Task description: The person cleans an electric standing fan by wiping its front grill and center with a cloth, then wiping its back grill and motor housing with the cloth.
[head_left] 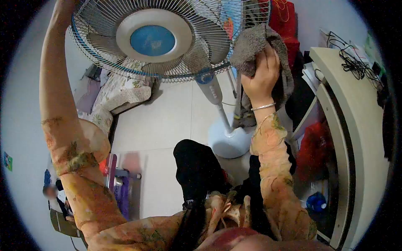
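Observation:
A standing fan with a wire grille (178,69) and a blue centre cap (152,40) fills the upper middle. My right hand (263,77), with a bracelet at the wrist, is closed on a grey-brown towel (250,44). The towel lies against the right rim of the grille, and part of it hangs down beside my wrist. My left arm reaches up along the fan's left side. The left hand itself is cut off by the top edge. Below the grille, the fan's pole leads down to a pale round base (229,142) on the floor.
A cream desk (356,125) with black cables (356,62) on top stands at the right. Under it are a red bag (314,146) and a blue bottle (316,202). To the left is a sofa with a floral cover (121,92). A purple item (121,196) stands lower left.

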`<state>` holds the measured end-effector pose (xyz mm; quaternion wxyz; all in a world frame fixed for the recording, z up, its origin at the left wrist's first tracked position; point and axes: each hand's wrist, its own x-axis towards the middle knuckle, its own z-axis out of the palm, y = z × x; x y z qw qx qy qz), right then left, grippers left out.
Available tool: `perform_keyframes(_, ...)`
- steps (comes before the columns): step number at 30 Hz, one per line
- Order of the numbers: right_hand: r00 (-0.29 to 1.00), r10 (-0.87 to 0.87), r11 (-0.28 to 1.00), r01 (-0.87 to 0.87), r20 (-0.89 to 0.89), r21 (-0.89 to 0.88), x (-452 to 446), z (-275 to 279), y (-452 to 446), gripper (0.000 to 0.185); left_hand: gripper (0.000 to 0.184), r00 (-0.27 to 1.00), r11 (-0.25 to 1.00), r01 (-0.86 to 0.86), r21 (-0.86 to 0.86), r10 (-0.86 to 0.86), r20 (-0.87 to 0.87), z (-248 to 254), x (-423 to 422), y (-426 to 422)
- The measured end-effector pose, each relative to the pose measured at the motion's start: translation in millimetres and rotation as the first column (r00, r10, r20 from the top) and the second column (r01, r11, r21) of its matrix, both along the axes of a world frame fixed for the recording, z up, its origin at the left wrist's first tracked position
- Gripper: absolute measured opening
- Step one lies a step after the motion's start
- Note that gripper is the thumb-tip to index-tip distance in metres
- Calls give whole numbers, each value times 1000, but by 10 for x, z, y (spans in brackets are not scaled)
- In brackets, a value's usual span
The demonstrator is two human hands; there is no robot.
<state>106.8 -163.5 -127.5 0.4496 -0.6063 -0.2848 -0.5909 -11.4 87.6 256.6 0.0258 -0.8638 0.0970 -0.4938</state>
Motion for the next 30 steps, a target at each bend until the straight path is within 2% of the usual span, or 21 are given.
perform_keyframes(3, 998, 60, 998, -60, 37, 8, -159, 83, 73, 54, 48, 991, 926, 132, -353, -132, 25, -234, -114, -469)
perform_keyframes(6, 983, 181, 977, -178, 14, -113, -345, 139, 186, 54, 47, 982, 854, 165, -494, -187, 5, -331, -173, -732)
perform_keyframes(8, 975, 223, 954, -215, 14, -207, -480, 263, 208, 52, 46, 979, 869, 195, -454, -198, 41, -323, -156, -721)
perform_keyframes(10, 971, 239, 952, -232, 15, -198, -516, 327, 194, 55, 46, 977, 897, 207, -390, -207, 43, -289, -130, -679)
perform_keyframes(13, 972, 234, 965, -236, -29, -115, -421, 264, 93, 59, 44, 980, 940, 187, -285, -199, -14, -224, -95, -596)
perform_keyframes(17, 997, 32, 985, -20, -67, 174, -110, 287, -81, 60, 35, 984, 966, 140, -219, -161, -80, -216, -96, -602)
perform_keyframes(19, 1000, 1, 982, 3, -17, 190, -78, 308, -104, 57, 32, 988, 977, 135, -165, -146, -56, -190, -79, -566)
perform_keyframes(21, 999, 11, 996, -14, 32, 90, -197, 319, -33, 55, 30, 990, 986, 139, -93, -138, 15, -132, -12, -433)
perform_keyframes(22, 998, 20, 999, -22, 57, 39, -293, 336, 26, 54, 29, 993, 993, 121, -3, -121, 9, -87, 11, -367)
perform_keyframes(23, 999, 51, 995, -50, 14, -91, -424, 365, 66, 54, 29, 995, 991, 103, 87, -103, 4, -46, 25, -312)
perform_keyframes(24, 983, 180, 968, -182, -31, -174, -522, 393, 147, 55, 28, 996, 981, 83, 177, -84, 0, -17, 29, -274)
perform_keyframes(26, 941, 326, 911, -339, -93, -234, -563, 398, 189, 56, 29, 999, 977, 47, 207, -51, 13, -29, 2, -302)
perform_keyframes(28, 920, 375, 898, -391, -111, -202, -513, 378, 169, 54, 29, 998, 980, 61, 191, -64, 10, -2, 22, -306)
perform_keyframes(30, 956, 288, 954, -291, -55, -66, -402, 407, 37, 51, 28, 993, 986, 118, 119, -118, -11, 18, 54, -254)
